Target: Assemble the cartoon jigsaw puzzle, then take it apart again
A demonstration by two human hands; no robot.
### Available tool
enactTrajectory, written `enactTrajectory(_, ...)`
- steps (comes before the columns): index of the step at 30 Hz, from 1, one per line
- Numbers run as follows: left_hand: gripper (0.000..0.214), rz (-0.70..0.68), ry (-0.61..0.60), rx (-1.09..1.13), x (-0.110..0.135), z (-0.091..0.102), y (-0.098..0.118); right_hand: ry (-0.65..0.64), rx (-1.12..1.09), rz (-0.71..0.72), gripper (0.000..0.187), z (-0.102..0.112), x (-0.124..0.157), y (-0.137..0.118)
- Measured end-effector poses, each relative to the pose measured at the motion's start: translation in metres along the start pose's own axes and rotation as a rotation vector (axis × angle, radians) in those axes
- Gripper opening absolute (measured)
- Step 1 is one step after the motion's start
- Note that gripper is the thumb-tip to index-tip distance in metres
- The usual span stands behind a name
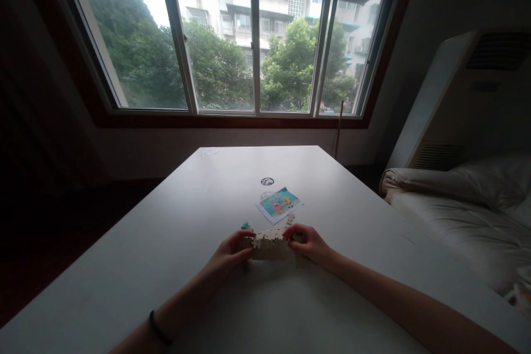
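Note:
Just above the white table, a partly joined jigsaw puzzle (269, 242) shows its pale backing, its knobbed edge facing me. It looks bent or tilted; its printed side is hidden. My left hand (236, 247) pinches the left end between thumb and fingers. At the opposite end, my right hand (309, 242) grips it with bent fingers. A loose pale puzzle piece (291, 219) lies beyond my right fingers. Near my left fingertips is a small teal piece (247, 225). Behind the puzzle, a colourful cartoon picture sheet (280, 204) rests flat on the table.
The long white table (166, 238) reaches toward a window (224, 66). A round object (267, 181) lies beyond the picture sheet, and a clear scrap (209, 151) is at the far left corner. To the right stand a pale sofa (448, 221) and a tall cabinet-like unit (440, 88).

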State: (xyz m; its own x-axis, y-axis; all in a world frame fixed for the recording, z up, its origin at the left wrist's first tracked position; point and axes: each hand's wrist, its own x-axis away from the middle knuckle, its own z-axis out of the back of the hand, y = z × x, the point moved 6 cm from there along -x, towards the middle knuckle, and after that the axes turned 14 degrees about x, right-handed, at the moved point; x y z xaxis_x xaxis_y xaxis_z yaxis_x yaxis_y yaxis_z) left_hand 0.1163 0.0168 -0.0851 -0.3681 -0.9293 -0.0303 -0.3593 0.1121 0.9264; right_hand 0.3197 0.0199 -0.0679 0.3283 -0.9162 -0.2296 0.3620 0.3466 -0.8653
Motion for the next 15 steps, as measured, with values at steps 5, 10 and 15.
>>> enactTrajectory(5,0.04,0.012,-0.014,0.016,-0.001,0.001,-0.002,-0.025,-0.01,0.038,0.019,0.0,0.0,-0.002)
enactTrajectory(10,0.049,0.051,-0.047,0.053,0.002,-0.008,0.002,-0.046,-0.049,0.075,0.022,-0.003,0.002,-0.006)
enactTrajectory(15,0.05,0.023,-0.116,-0.055,0.004,-0.016,0.007,-0.116,-0.148,0.055,0.023,-0.011,0.0,-0.005)
